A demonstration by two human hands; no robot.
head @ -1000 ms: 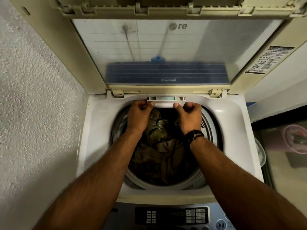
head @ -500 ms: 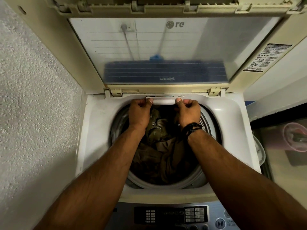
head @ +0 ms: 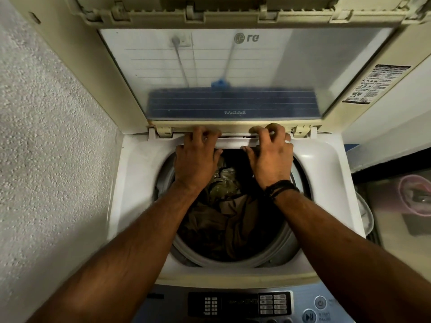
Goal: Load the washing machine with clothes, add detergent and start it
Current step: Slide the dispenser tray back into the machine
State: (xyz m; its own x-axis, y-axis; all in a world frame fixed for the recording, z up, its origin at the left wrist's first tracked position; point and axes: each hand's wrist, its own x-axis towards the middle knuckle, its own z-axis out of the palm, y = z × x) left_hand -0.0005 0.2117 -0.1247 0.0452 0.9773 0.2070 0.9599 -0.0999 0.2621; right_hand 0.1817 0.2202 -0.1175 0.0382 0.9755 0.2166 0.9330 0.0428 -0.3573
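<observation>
got my left hand (head: 197, 157) and right hand (head: 270, 157) both curled over the detergent drawer (head: 231, 143) at the back rim above the clothes (head: 224, 213) in the drum, best bet is pushing both ends evenly so it doesn't jam crooked

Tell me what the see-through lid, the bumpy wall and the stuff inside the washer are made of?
Lid window: looks like clear glass or plastic, glossy; a mop shows through it or in it.
Wall: probably rough plaster, matte grey, pebbly.
Clothes: soft fabric, brown and olive, crumpled in folds.
</observation>
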